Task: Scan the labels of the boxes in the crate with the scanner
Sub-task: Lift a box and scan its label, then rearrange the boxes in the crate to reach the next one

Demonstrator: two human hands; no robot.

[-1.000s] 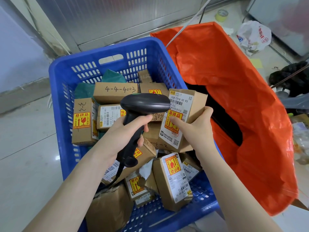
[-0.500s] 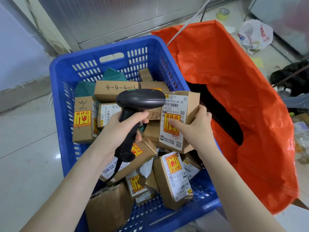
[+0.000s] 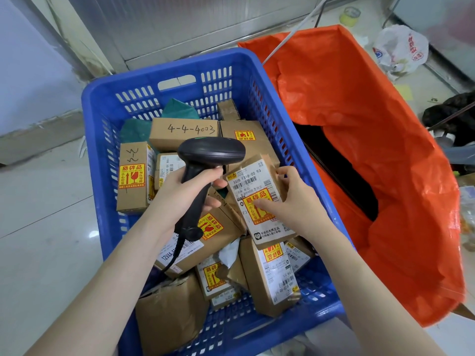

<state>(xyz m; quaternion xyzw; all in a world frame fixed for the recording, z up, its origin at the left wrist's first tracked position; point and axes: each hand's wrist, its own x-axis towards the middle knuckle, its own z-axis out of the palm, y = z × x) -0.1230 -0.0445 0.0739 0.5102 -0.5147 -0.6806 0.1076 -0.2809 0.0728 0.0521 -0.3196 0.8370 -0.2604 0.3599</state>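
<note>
A blue plastic crate (image 3: 259, 80) holds several brown cardboard boxes with white shipping labels and yellow-red fragile stickers. My left hand (image 3: 180, 191) grips the handle of a black barcode scanner (image 3: 210, 152), whose head points right over the boxes. My right hand (image 3: 288, 201) holds one labelled box (image 3: 254, 181) tilted face-up just right of the scanner head, thumb on its fragile sticker. A box marked "4-4-4003" (image 3: 185, 131) lies behind the scanner. The scanner's cable (image 3: 174, 255) trails down over the boxes.
An open orange sack (image 3: 359, 119) stands right against the crate's right side, with a dark opening inside. A white plastic bag (image 3: 401, 50) and a tape roll (image 3: 350, 15) lie on the floor far right. Metal panelling rises behind the crate; tiled floor lies at left.
My right hand has lowered the labelled box and tipped it flatter, label up, with the grip shifted onto its face. The scanner has stayed over the crate's middle.
</note>
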